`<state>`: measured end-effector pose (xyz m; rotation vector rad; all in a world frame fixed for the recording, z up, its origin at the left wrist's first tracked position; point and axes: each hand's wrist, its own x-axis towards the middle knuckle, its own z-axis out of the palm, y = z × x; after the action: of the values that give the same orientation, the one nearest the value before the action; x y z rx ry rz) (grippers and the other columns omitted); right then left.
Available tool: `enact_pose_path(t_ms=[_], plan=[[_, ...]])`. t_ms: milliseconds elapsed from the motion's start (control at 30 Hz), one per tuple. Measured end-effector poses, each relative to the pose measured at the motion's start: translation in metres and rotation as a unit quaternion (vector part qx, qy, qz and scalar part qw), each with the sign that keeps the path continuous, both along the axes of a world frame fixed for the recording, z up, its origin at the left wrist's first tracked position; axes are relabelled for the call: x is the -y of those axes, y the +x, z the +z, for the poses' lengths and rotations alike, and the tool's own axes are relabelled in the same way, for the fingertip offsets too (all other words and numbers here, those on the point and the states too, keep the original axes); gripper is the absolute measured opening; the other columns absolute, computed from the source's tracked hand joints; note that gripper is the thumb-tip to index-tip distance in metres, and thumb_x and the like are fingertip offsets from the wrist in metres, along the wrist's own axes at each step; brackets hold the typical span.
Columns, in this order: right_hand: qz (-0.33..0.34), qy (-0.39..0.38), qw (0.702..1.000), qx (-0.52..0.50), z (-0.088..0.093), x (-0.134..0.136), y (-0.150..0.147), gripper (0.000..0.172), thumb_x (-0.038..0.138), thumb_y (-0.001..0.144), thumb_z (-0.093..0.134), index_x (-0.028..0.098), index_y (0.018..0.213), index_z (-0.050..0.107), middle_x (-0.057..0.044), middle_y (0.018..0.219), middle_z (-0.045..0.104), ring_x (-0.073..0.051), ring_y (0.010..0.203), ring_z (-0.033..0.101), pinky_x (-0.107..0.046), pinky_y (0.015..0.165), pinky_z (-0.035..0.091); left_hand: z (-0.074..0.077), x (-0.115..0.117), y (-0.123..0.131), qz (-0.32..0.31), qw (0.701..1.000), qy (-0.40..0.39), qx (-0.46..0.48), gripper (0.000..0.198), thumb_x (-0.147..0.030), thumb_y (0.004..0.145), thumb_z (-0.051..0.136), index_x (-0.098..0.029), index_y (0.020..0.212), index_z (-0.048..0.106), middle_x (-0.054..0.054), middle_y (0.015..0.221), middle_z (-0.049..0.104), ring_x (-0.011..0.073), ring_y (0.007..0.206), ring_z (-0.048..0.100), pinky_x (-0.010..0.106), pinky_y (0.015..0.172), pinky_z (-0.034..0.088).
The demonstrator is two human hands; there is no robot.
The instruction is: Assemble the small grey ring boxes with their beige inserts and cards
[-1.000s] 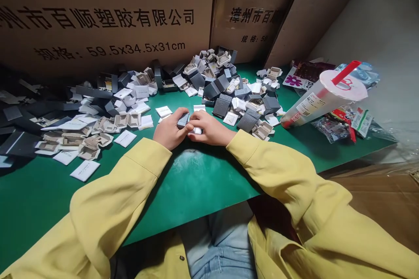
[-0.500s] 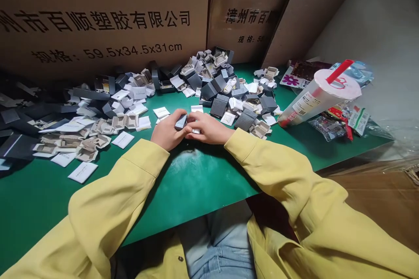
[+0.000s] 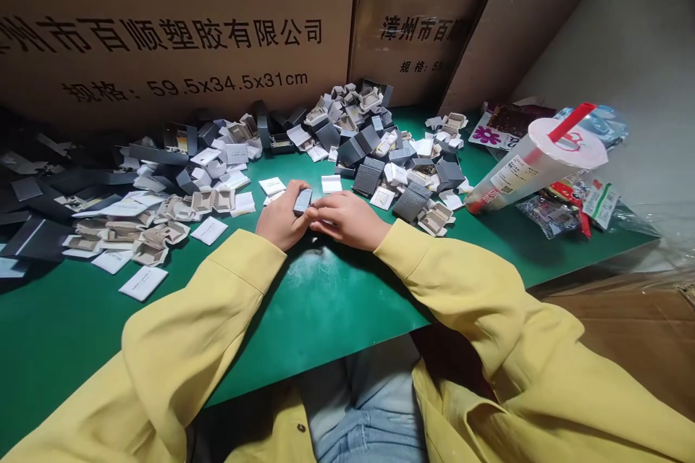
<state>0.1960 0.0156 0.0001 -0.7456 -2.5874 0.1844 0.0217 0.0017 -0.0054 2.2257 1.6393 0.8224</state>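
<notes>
My left hand (image 3: 281, 218) is curled around a small grey box (image 3: 302, 200) and holds it just above the green table (image 3: 326, 304). My right hand (image 3: 347, 217) lies beside it with its fingers bent in a pinch, the fingertips touching the box's right end; what they hold, if anything, is hidden. A white pad (image 3: 331, 183) lies just beyond the hands. Both arms wear yellow sleeves.
Heaps of small grey boxes (image 3: 374, 152), white pads and beige inserts (image 3: 163, 213) spread across the back and left of the table. Large cardboard cartons (image 3: 179, 22) stand behind. A tipped plastic cup with a red straw (image 3: 535, 159) and snack packets (image 3: 565, 206) lie at the right.
The hands have stayed together on the grey box. The white piece that showed under my right fingers is now covered by them. The view has shifted slightly.
</notes>
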Motion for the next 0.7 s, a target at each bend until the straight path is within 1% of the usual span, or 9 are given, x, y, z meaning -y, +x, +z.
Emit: enact_pose_path(t_ms=[200, 333, 400, 433, 467, 533, 600, 633, 700], plan=[[-0.003, 0.041, 0.999, 0.015, 0.000, 0.016, 0.002, 0.025, 0.027, 0.091, 0.037, 0.016, 0.094, 0.060, -0.011, 0.114, 0.058, -0.019, 0.103, 0.052, -0.041, 0.095, 0.032, -0.002, 0.002, 0.000, -0.007, 1.000, 0.001, 0.015, 0.054, -0.063, 0.079, 0.028, -0.019, 0.105, 0.045, 0.007, 0.091, 0.059, 0.0228, 0.077, 0.058, 0.031, 0.069, 0.043], [0.003, 0.024, 1.000, -0.009, -0.006, 0.015, 0.000, 0.023, 0.026, 0.089, 0.041, 0.015, 0.095, 0.060, -0.013, 0.113, 0.057, -0.020, 0.107, 0.051, -0.041, 0.095, 0.034, 0.000, 0.002, 0.000, -0.005, 1.000, -0.001, 0.017, 0.057, -0.066, 0.077, 0.027, -0.019, 0.105, 0.046, 0.006, 0.089, 0.060, 0.0224, 0.076, 0.059, 0.031, 0.068, 0.043], [-0.004, -0.013, 0.997, -0.074, -0.007, 0.011, -0.001, 0.022, 0.026, 0.088, 0.043, 0.015, 0.096, 0.061, -0.012, 0.110, 0.059, -0.019, 0.109, 0.050, -0.038, 0.095, 0.036, 0.002, 0.003, 0.000, 0.006, 1.000, -0.002, 0.017, 0.058, -0.067, 0.077, 0.026, -0.020, 0.104, 0.046, 0.006, 0.086, 0.060, 0.0222, 0.073, 0.059, 0.031, 0.066, 0.043], [-0.021, -0.040, 0.992, -0.121, -0.006, 0.009, -0.001, 0.023, 0.026, 0.088, 0.043, 0.016, 0.098, 0.060, -0.011, 0.109, 0.060, -0.018, 0.109, 0.050, -0.036, 0.095, 0.037, 0.003, 0.004, 0.000, 0.013, 1.000, 0.002, 0.020, 0.059, -0.068, 0.076, 0.027, -0.019, 0.103, 0.046, 0.006, 0.085, 0.060, 0.0223, 0.073, 0.060, 0.031, 0.066, 0.043], [-0.047, -0.072, 0.981, -0.174, -0.005, 0.008, -0.001, 0.024, 0.026, 0.089, 0.042, 0.017, 0.102, 0.060, -0.009, 0.108, 0.061, -0.017, 0.108, 0.051, -0.034, 0.093, 0.040, 0.004, 0.005, 0.001, 0.019, 0.999, 0.011, 0.025, 0.058, -0.068, 0.076, 0.027, -0.019, 0.102, 0.046, 0.006, 0.085, 0.060, 0.0222, 0.073, 0.060, 0.031, 0.066, 0.043], [-0.116, -0.143, 0.948, -0.259, -0.001, 0.005, -0.002, 0.028, 0.028, 0.088, 0.043, 0.018, 0.110, 0.055, -0.007, 0.109, 0.061, -0.015, 0.101, 0.055, -0.030, 0.084, 0.046, 0.004, 0.007, 0.001, 0.028, 0.998, 0.038, 0.045, 0.057, -0.068, 0.075, 0.030, -0.019, 0.101, 0.046, 0.007, 0.088, 0.060, 0.0217, 0.074, 0.059, 0.032, 0.067, 0.044], [-0.164, -0.211, 0.920, -0.288, 0.002, 0.005, -0.002, 0.035, 0.032, 0.083, 0.049, 0.018, 0.116, 0.051, -0.007, 0.105, 0.062, -0.014, 0.085, 0.060, -0.027, 0.071, 0.049, 0.004, 0.010, 0.003, 0.025, 0.995, 0.069, 0.068, 0.055, -0.065, 0.075, 0.036, -0.019, 0.102, 0.046, 0.008, 0.095, 0.059, 0.0210, 0.078, 0.059, 0.032, 0.070, 0.045], [-0.171, -0.247, 0.910, -0.285, 0.003, 0.006, -0.002, 0.039, 0.034, 0.081, 0.052, 0.018, 0.116, 0.049, -0.005, 0.096, 0.064, -0.013, 0.074, 0.061, -0.026, 0.064, 0.050, 0.003, 0.011, 0.004, 0.021, 0.993, 0.086, 0.077, 0.053, -0.063, 0.075, 0.039, -0.019, 0.103, 0.045, 0.008, 0.099, 0.059, 0.0209, 0.082, 0.059, 0.033, 0.072, 0.046], [-0.164, -0.312, 0.896, -0.270, 0.003, 0.007, -0.002, 0.040, 0.037, 0.080, 0.053, 0.019, 0.116, 0.048, 0.001, 0.072, 0.064, -0.010, 0.052, 0.057, -0.024, 0.053, 0.048, 0.002, 0.013, 0.006, 0.006, 0.989, 0.118, 0.093, 0.048, -0.056, 0.076, 0.046, -0.019, 0.106, 0.043, 0.008, 0.105, 0.058, 0.0210, 0.093, 0.058, 0.034, 0.080, 0.045]])
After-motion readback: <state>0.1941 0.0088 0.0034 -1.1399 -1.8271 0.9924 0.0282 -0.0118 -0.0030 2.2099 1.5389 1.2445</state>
